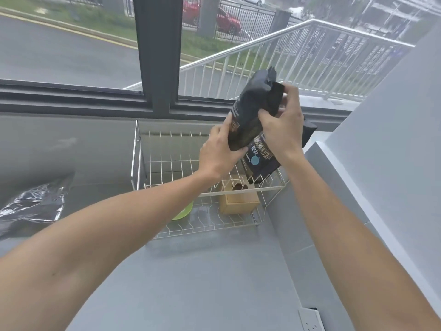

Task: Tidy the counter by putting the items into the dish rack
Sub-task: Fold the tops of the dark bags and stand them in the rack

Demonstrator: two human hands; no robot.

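The black bag [250,120] in my grip looks like matt, crinkled plastic film with printed lettering. The dish rack [171,173] is thin white coated wire, smooth. Inside it, at five o'clock, sits a plain wooden box [238,201], unvarnished. At nine o'clock a glossy, crumpled black foil packet [33,206] lies on the smooth, matt grey bench [202,271].

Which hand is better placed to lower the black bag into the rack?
Probably the left hand: it holds the black bag low, just above the rack. The right hand grips higher up.
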